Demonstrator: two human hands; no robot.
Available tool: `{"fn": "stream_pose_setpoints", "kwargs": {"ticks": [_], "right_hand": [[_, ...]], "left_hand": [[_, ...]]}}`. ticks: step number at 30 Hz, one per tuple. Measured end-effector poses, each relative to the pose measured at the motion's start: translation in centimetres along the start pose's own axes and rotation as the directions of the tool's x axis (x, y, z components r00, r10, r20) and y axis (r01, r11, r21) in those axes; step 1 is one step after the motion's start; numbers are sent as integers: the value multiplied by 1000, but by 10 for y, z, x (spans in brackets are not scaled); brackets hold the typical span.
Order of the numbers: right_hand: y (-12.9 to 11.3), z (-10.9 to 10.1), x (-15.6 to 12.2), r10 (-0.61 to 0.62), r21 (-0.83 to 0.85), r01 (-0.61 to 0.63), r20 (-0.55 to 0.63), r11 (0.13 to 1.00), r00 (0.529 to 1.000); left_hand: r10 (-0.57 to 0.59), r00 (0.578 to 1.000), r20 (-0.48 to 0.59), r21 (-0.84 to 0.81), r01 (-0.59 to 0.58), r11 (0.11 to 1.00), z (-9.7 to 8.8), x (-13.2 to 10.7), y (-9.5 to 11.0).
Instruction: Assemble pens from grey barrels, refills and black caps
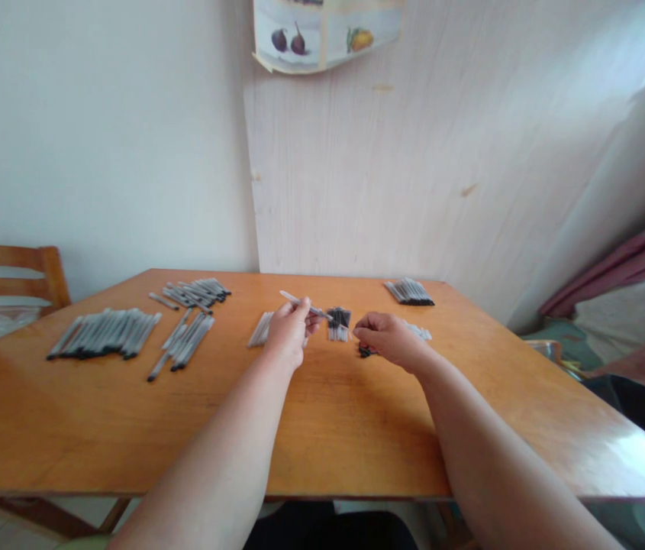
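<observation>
My left hand is closed around a pen barrel, which slants down to the right above the table. My right hand is closed in a pinch just right of the pen's lower end. A thin pale piece seems to run from its fingertips toward that end; what it is I cannot make out. Between the hands lies a bundle of small dark-ended pen parts. Whitish tubes lie partly behind my left hand, and more pale tubes beside my right. Small black pieces lie under my right fingers.
On the wooden table, a row of pens and two looser piles of pens lie at the left. Another pen stack lies at the back right. A wooden chair stands at the left, a black container beyond the right edge.
</observation>
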State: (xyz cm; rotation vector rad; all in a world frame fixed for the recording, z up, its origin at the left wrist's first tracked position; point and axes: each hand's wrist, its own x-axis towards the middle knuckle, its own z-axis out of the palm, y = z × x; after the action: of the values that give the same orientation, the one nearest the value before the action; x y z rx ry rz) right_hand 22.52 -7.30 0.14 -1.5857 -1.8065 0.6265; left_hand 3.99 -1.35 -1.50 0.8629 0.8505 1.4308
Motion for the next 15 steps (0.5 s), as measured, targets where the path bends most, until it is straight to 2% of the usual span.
{"fn": "stream_pose_setpoints", "kwargs": {"ticks": [3,8,11,15], "right_hand": [[7,-3,1,-12,-67,13,13,998,1000],[17,-5,6,-10,-151,7,-17,989,1000],[17,-3,9,11,-225,-32,-94,974,995],[14,5,12,82,-390,-166,-222,906,972]], "left_hand": [[50,986,-156,-15,-53,998,-11,11,10],[121,924,-364,-14,-136,991,-30,25,25],[158,894,-419,38,-156,987,-37,27,29],[226,880,-417,161,-173,972,-41,29,27]]}}
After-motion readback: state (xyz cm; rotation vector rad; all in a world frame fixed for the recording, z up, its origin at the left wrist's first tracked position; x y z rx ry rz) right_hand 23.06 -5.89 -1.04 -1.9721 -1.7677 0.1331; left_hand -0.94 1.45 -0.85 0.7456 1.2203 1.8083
